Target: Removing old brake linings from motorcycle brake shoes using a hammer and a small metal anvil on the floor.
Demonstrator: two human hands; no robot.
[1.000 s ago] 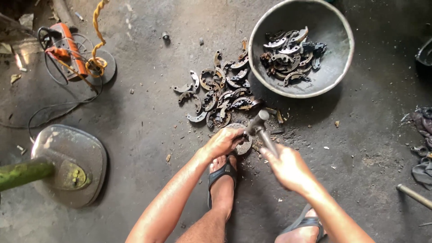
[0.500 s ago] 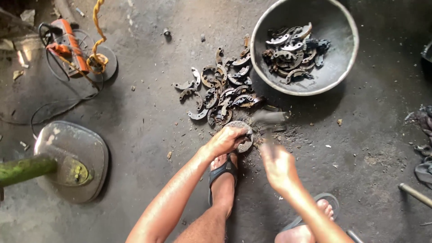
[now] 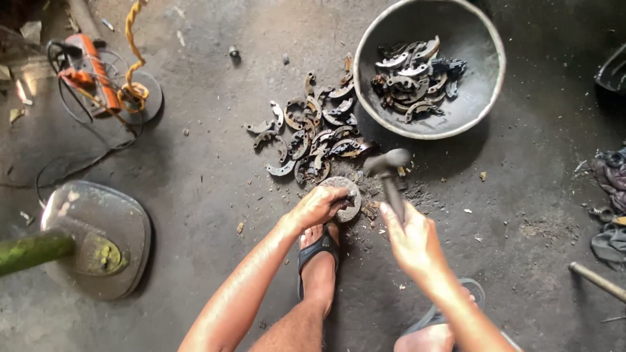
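Left hand (image 3: pixel 317 207) fingers pin a small part on the round metal block (image 3: pixel 344 195) to steady it, while right hand (image 3: pixel 411 241) grips the hammer (image 3: pixel 389 176), head raised above the block.

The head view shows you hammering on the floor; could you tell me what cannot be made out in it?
- Piece under the left hand: the fingers cover it on the round block.
- Hammer: head motion-blurred; the right hand hides the handle's end.
- Parts in the metal bowl: too small and tangled to count.
- Orange tool: wrapped in cable, type unclear.
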